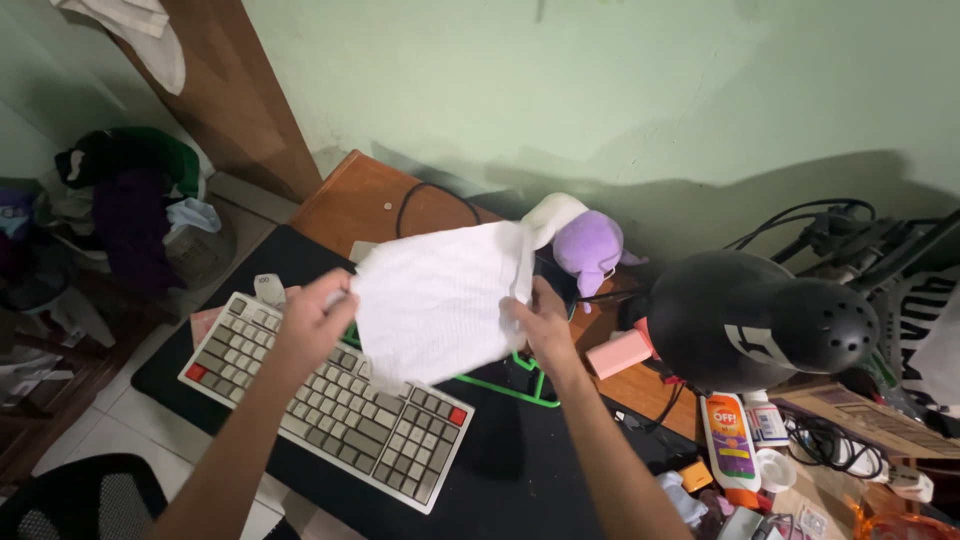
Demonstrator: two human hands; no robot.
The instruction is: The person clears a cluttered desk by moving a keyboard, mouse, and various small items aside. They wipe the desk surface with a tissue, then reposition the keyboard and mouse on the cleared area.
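Head view: looked down on two bare hands that held a white cloth spread out above a cluttered table (350, 200).
Left hand (312, 322): its grip was closed on the left edge of the white cloth (435, 300), thumb on the near face and fingers curled behind.
Right hand (545, 325): its grip pinched the right edge of the cloth, with the top corner of the fabric folded over just above the fingers.
White cloth: hung between the two grips, stretched almost flat and tilted, clear of the table surface.
Below the grips: a beige and grey keyboard (330, 410) with red corner keys lay on a black desk mat (520, 470), under the left hand and the lower cloth edge.
Behind the cloth: a green wire stand (510, 385) showed beneath its lower right corner, near the right wrist.
Beyond the right grip: a purple and white plush toy (585, 245) sat against the wall, close to the cloth's upper corner.
Right of the right grip: a pink block (618, 353), then a black round lamp head (760, 320), with an orange and white bottle (730, 445) lower down.
Far left of the left grip: a heap of clothes (125, 200) lay on the floor, well apart.
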